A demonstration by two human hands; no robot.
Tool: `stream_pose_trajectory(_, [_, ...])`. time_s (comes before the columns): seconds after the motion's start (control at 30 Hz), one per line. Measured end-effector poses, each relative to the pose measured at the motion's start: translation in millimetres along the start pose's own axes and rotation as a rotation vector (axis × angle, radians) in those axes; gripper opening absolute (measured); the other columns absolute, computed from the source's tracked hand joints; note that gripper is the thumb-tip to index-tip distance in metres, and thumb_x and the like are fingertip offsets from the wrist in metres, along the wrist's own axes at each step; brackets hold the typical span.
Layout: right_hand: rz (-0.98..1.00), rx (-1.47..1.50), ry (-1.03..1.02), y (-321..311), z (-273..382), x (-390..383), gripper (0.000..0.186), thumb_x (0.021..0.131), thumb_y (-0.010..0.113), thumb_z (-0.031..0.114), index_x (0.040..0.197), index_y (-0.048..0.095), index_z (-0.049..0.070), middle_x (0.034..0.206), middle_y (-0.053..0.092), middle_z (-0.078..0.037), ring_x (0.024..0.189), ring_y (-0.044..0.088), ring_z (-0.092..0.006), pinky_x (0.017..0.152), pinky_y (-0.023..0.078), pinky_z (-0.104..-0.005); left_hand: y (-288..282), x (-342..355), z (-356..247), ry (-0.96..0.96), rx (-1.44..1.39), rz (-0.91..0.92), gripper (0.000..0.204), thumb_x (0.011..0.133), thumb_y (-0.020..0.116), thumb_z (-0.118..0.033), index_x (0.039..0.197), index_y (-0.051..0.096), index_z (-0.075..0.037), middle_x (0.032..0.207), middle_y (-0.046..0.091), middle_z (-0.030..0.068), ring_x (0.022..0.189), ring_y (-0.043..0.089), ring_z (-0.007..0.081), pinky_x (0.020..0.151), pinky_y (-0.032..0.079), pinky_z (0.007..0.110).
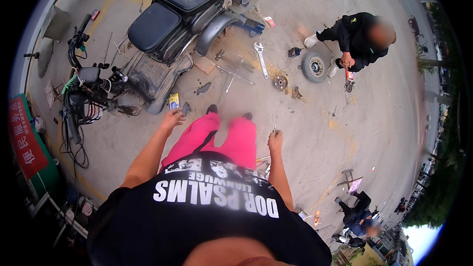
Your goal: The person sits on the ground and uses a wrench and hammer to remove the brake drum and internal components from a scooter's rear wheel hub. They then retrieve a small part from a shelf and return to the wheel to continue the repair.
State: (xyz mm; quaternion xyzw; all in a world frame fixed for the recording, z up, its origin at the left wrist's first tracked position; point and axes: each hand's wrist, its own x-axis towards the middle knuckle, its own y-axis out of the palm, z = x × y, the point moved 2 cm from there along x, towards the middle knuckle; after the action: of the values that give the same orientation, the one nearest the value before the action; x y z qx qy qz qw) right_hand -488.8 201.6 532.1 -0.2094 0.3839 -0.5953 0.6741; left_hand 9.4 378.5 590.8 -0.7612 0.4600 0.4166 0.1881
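My left hand [171, 120] is out in front of my left thigh, its fingers curled. A small dark flat piece [185, 109] shows at the fingertips. Just beyond them is a yellow box [174, 100]; whether the hand touches either one I cannot make out. My right hand [275, 141] is closed around a slim metal tool [275, 124], which points away from me. Farther off on the ground lie a large adjustable wrench [260, 60], a round metal hub [280, 83] and a small wheel with a tyre [314, 66].
A three-wheeled vehicle with a black seat [155, 25] stands ahead to the left, beside a blue floor jack [250, 24]. Metal rods [235, 75] lie near my feet. One person [362, 42] sits beyond the wheel, another [362, 221] at lower right. A red banner [27, 138] hangs far left.
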Motion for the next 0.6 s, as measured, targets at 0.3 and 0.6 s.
stream_pose_trajectory(0.3, [0.620, -0.141, -0.135, 99, -9, 205, 0.027, 0.089, 0.052, 0.024, 0.104, 0.051, 0.002, 0.068, 0.054, -0.006, 0.042, 0.046, -0.0138, 0.036, 0.040, -0.0286, 92, 5, -131, 0.311, -0.734, -0.100, 0.039, 0.092, 0.053, -0.017, 0.128, 0.046, -0.006, 0.106, 0.060, 0.0127, 0.087, 0.062, 0.0196, 0.070, 0.050, 0.029])
stream_pose_trajectory(0.6, [0.533, -0.001, 0.064, 132, 90, 293, 0.028, 0.090, 0.049, 0.028, 0.093, 0.059, 0.002, 0.078, 0.063, -0.016, 0.059, 0.062, -0.0280, 0.063, 0.051, -0.0400, 140, 69, 26, -0.249, -0.934, -0.330, 0.039, 0.090, 0.052, -0.021, 0.128, 0.048, -0.012, 0.102, 0.060, 0.0074, 0.081, 0.059, 0.0196, 0.067, 0.047, 0.030])
